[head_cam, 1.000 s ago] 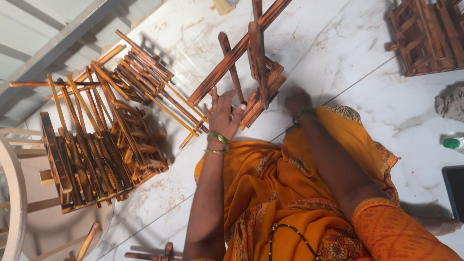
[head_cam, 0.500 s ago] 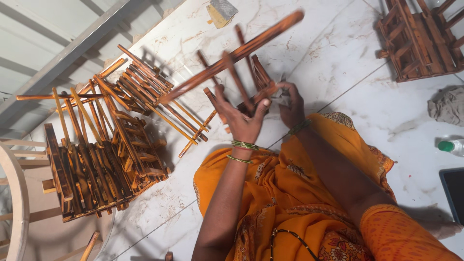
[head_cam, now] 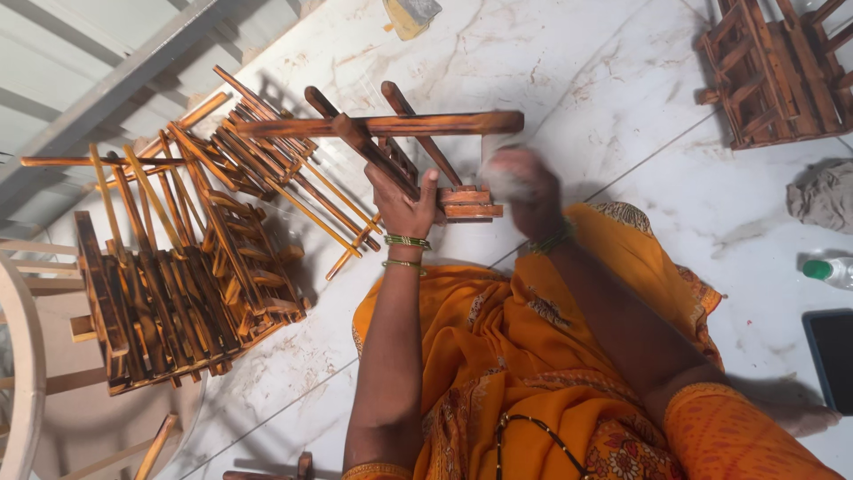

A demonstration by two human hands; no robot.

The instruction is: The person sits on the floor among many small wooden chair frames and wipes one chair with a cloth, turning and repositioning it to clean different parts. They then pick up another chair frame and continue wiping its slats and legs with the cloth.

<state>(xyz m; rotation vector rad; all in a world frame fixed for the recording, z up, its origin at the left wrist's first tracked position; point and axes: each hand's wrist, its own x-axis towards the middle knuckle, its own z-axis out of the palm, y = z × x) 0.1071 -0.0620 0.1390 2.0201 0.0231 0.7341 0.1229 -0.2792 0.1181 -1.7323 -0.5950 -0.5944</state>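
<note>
I hold a dark-stained wooden frame (head_cam: pixel 391 133) made of slats and rungs above the white marble floor. My left hand (head_cam: pixel 402 203) grips it from below, with green and gold bangles on the wrist. My right hand (head_cam: pixel 520 185) is blurred with motion and presses a pale pad or cloth against the frame's right end, by a small wooden block (head_cam: pixel 468 203). My orange patterned garment (head_cam: pixel 533 356) fills the lower middle.
A heap of similar burnt-orange wooden frames (head_cam: pixel 178 267) lies at the left. Another stack (head_cam: pixel 773 71) sits at top right. A grey rag (head_cam: pixel 822 196), a plastic bottle (head_cam: pixel 831 269) and a dark phone (head_cam: pixel 831 356) lie at the right edge.
The frame has swung from upright to nearly level in my hands. My right hand has moved to its right end and is rubbing fast.
</note>
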